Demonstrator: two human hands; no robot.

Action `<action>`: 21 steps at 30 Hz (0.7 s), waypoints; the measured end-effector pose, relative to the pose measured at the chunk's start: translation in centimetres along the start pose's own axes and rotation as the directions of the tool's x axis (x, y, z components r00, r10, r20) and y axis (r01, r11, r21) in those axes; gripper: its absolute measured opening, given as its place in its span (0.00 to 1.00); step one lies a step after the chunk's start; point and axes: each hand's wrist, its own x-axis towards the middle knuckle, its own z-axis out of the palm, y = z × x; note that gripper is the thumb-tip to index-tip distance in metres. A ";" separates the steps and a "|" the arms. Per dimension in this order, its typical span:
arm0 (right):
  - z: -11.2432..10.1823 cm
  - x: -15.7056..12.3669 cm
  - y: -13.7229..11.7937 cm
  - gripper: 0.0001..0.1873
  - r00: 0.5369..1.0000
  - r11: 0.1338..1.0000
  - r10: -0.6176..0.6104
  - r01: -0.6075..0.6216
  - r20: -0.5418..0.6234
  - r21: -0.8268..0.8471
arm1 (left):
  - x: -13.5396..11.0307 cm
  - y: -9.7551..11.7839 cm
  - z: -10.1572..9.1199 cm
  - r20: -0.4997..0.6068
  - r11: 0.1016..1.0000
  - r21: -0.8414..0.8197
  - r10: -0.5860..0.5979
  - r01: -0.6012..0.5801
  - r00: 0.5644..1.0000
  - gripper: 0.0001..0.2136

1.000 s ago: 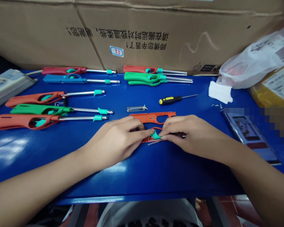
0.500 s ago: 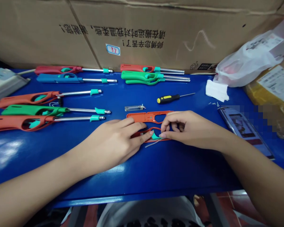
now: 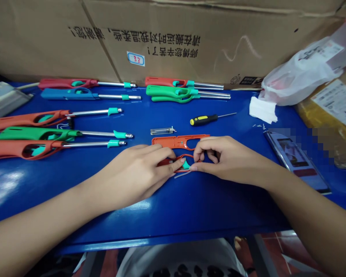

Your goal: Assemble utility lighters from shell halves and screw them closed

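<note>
My left hand (image 3: pixel 141 169) holds down an orange lighter casing half (image 3: pixel 179 157) on the blue table, its fingers covering the left part. A teal trigger (image 3: pixel 186 164) shows in the casing, right at my left fingertip. My right hand (image 3: pixel 225 158) is closed in a pinch at the casing's right part. From its thumb tip a thin pale tube (image 3: pixel 182 175) runs out along the casing's near edge. Just beyond lies the other orange casing half (image 3: pixel 173 142), partly behind my right fingers. A clear fuel tank (image 3: pixel 161 131) rests above that.
Finished-looking lighters lie at the left, like the green one (image 3: pixel 40 134), and at the back, like another green one (image 3: pixel 170 91). A screwdriver (image 3: pixel 203 120), a phone (image 3: pixel 298 161), white paper (image 3: pixel 263 109) and a plastic bag (image 3: pixel 300 77) are rightward. A cardboard box (image 3: pixel 173 23) walls the back.
The view has shifted slightly. My right thumb has moved a little left along the casing, and less of the pale tube shows. My left hand stays pressed on the casing.
</note>
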 end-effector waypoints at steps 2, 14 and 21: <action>-0.2 -0.1 0.0 0.11 0.999 1.000 -0.028 0.028 -0.019 -0.005 | 0.1 0.1 0.0 -0.008 1.000 0.013 -0.005 0.005 1.000 0.13; -2.2 -1.0 -0.1 0.04 0.990 0.978 -0.140 0.141 0.015 -0.152 | 0.1 0.2 0.6 -0.031 0.995 0.086 -0.049 0.051 0.998 0.14; -1.2 -0.7 0.1 0.03 0.995 0.988 -0.097 0.095 -0.005 -0.125 | 0.0 0.1 1.0 -0.056 0.990 -0.093 -0.113 0.107 0.992 0.14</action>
